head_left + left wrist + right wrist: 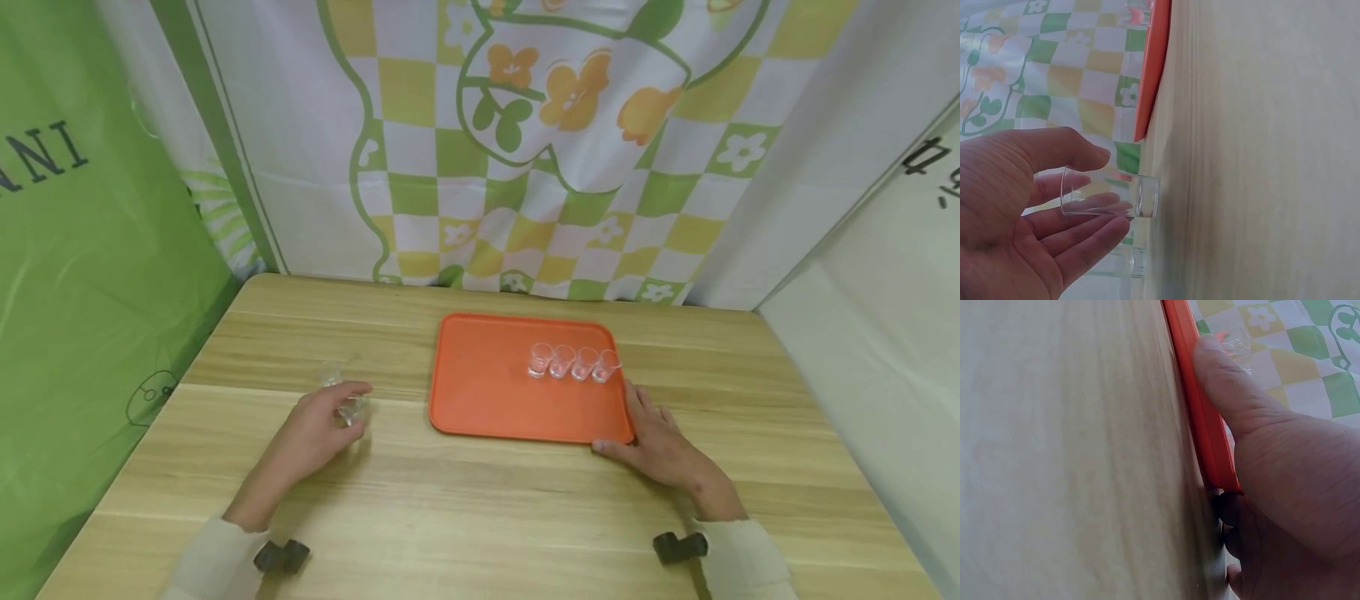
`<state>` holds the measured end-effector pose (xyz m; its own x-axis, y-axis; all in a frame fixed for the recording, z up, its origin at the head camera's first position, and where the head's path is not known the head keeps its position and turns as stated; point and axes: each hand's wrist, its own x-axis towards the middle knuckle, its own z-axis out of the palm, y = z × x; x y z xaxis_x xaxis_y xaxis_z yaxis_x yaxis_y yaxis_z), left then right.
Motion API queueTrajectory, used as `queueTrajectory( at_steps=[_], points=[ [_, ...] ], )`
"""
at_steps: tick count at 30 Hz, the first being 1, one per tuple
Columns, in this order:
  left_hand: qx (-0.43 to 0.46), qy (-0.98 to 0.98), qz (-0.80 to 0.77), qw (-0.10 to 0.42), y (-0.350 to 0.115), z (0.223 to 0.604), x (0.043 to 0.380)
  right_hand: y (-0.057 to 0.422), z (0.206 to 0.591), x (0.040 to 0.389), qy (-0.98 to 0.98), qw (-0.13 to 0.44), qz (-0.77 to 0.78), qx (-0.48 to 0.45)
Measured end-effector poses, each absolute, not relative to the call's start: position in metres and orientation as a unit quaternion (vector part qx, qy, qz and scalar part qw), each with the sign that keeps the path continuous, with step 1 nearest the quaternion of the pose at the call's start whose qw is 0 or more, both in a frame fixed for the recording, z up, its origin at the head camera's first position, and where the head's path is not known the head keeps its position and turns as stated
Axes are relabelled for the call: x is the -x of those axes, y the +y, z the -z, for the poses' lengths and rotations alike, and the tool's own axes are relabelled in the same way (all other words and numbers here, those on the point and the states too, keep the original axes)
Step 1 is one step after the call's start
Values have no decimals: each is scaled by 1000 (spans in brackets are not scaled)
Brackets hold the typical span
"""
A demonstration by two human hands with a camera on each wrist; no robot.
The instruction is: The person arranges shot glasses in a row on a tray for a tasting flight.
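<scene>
My left hand (318, 427) is at the left of the table, thumb and fingers curved around a clear shot glass (1110, 194). In the left wrist view that glass stands upright, its base close to the tabletop; whether it touches cannot be told. Just behind the hand is another clear glass (330, 373), partly hidden by the fingers in the left wrist view. My right hand (663, 446) rests at the near right corner of an orange tray (487, 400), thumb on the front edge and fingers extended along the right side. Several shot glasses (562, 362) stand in a row on the tray's right half.
The wooden table (465, 517) shows bare wood between the left hand and the tray. A patterned curtain (510, 225) hangs behind the table's back edge. Green cloth (97, 250) hangs at the left, and a white panel (885, 275) borders the right.
</scene>
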<state>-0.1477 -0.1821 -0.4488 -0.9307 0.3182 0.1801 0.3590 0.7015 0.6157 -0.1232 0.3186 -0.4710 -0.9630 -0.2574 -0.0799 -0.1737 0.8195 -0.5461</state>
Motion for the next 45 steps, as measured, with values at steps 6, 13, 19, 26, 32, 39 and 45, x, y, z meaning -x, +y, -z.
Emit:
queueTrajectory(
  at_steps=[6, 13, 19, 26, 32, 39, 45],
  points=[
    [174, -924, 338, 32, -183, 450, 148, 318, 469, 123, 951, 77, 278, 111],
    [170, -925, 338, 22, -186, 453, 149, 317, 470, 124, 951, 76, 277, 111],
    [169, -926, 336, 8, -188, 452, 149, 317, 469, 124, 952, 72, 277, 111],
    [172, -924, 340, 4, -189, 453, 148, 317, 469, 123, 952, 72, 277, 111],
    [175, -922, 347, 5, -190, 455, 148, 317, 470, 122, 950, 71, 280, 114],
    [174, -924, 339, 14, -189, 456, 148, 317, 470, 122, 950, 72, 281, 112],
    [181, -926, 329, 27, -187, 452, 149, 317, 470, 121, 951, 71, 280, 111]
  ],
)
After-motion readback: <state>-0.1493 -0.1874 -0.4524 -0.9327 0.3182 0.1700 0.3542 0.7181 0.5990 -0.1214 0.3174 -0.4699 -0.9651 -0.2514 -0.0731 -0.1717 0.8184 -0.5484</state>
